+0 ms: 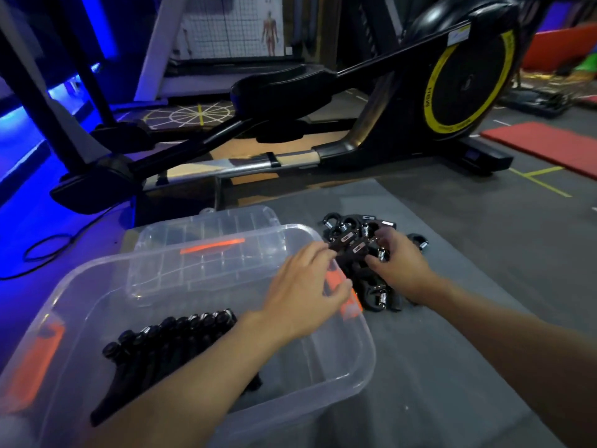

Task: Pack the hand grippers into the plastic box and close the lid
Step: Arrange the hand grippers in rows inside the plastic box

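Observation:
A clear plastic box [352, 379] with orange latches sits on the grey mat at lower left. Inside it a row of several black hand grippers [168, 337] stands packed side by side. The clear lid [206, 234] leans behind the box. A loose pile of black hand grippers [358, 226] with steel springs lies to the right of the box. My left hand [307, 292] reaches over the box's right rim, fingers on a gripper at the pile's edge. My right hand [399, 263] rests on the pile, fingers closed on a hand gripper [357, 248].
A black elliptical trainer [371, 92] with a yellow-ringed wheel stands just beyond the mat. A red mat [546, 147] lies at the right. A black cable [42, 250] loops on the blue-lit floor at the left. The grey mat [468, 334] stretches bare to the right.

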A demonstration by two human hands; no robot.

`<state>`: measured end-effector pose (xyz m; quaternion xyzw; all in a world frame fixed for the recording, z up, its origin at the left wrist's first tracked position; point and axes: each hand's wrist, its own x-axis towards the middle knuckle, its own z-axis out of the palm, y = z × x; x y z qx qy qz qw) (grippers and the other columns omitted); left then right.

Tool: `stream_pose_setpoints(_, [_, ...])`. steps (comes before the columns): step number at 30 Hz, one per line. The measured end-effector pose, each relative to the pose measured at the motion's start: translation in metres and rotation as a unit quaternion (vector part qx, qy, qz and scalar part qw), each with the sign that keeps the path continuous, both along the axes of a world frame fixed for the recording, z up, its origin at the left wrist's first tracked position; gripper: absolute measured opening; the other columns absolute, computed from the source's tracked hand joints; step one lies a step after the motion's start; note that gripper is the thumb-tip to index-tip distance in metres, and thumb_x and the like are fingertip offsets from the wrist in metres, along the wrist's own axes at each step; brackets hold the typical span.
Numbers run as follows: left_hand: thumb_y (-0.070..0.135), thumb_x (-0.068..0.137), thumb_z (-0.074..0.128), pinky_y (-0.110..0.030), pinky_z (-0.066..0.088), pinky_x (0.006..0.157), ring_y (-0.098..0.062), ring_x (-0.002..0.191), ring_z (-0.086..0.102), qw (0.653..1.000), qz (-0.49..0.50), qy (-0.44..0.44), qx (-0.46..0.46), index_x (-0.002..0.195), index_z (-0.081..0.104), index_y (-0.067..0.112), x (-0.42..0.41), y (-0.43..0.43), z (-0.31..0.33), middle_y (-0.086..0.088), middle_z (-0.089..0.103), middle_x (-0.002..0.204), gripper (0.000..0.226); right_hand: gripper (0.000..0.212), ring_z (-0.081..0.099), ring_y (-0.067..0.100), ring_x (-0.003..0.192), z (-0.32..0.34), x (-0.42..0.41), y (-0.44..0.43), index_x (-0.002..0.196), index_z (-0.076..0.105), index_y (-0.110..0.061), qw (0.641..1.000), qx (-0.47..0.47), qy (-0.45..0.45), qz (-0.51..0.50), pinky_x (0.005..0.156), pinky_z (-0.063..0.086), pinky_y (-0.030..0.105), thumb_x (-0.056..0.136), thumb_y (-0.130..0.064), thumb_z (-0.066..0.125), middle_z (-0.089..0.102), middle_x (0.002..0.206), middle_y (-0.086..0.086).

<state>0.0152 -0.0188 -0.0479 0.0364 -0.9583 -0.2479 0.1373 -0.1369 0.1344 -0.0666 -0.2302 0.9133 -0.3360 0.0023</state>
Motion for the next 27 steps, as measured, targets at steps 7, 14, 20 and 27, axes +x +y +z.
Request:
stream_pose_setpoints(7, [0.064,0.081,0.040,-0.018,0.021,0.114,0.005,0.138,0.028,0.999,0.017,0.025,0.036,0.140,0.049,0.027,0.002,0.001,-0.011,0.020,0.038,0.146,0.070,0.063,0.050,0.026,0.122,-0.031,-0.057,-0.008,0.134,0.052,-0.017,0.997,0.059,0.015,0.052,0.105,0.040,0.037,0.077,-0.027,0.077,0.055,0.131,0.008])
stream_pose_setpoints(14, [0.064,0.080,0.045,-0.025,0.027,0.116,0.007,0.138,0.029,0.996,0.021,0.034,0.078,0.137,0.051,0.032,0.001,0.002,-0.015,0.028,0.037,0.144,0.066,0.047,0.058,0.023,0.106,-0.048,-0.076,-0.028,0.122,0.064,-0.014,0.988,0.086,0.020,0.124,0.090,0.040,0.022,0.077,-0.005,0.072,0.056,0.119,0.006])
stream_pose_setpoints(20, [0.063,0.079,0.047,-0.024,0.029,0.114,0.009,0.137,0.030,0.994,0.019,0.033,0.100,0.137,0.052,0.031,0.002,0.003,-0.013,0.031,0.037,0.140,0.066,0.036,0.061,0.024,0.099,-0.043,-0.075,-0.020,0.110,0.071,-0.013,0.990,0.074,0.044,0.112,0.088,0.046,0.027,0.076,-0.007,0.075,0.063,0.107,0.006])
stream_pose_setpoints(27, [0.066,0.078,0.046,-0.017,0.025,0.109,0.010,0.135,0.032,0.994,0.025,0.019,0.108,0.138,0.051,0.032,0.004,0.004,-0.012,0.033,0.035,0.140,0.069,0.035,0.061,0.018,0.092,-0.022,-0.051,0.005,0.108,0.072,-0.013,0.997,0.044,0.011,0.059,0.074,0.037,0.019,0.074,-0.008,0.078,0.065,0.090,0.001])
